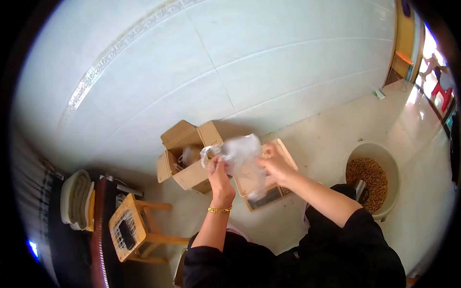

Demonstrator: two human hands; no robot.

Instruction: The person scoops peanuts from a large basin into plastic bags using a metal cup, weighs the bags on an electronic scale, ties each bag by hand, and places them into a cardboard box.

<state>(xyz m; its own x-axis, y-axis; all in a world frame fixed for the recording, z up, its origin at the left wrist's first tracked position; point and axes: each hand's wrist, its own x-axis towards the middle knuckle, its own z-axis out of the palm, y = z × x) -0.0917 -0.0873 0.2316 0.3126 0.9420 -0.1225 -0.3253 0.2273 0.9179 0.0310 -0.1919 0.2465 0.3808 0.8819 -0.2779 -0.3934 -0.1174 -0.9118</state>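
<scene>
A clear plastic bag (pixel 244 150) hangs crumpled between my two hands, partly smeared by motion. My left hand (pixel 221 178), with a gold bracelet at its wrist, pinches the bag's left end. On the other side my right hand (pixel 277 165) has its fingers closed at the bag's right edge. Under the bag, on the floor, lies a flat light-brown box (pixel 284 152) with a dark panel at its near end; the bag hides part of it. Just left of my left hand stands an open cardboard box (pixel 192 176), its flaps up and something clear and brown inside.
At right a pale bucket (pixel 394 180) holds brown grains (pixel 367 177) and a metal cup or scoop (pixel 359 186). A wooden stool (pixel 139 230) bearing a dark phone-like object (pixel 127 234) stands left. Folded cloth (pixel 77 199) lies beyond it. A tiled wall (pixel 216 72) closes the far side.
</scene>
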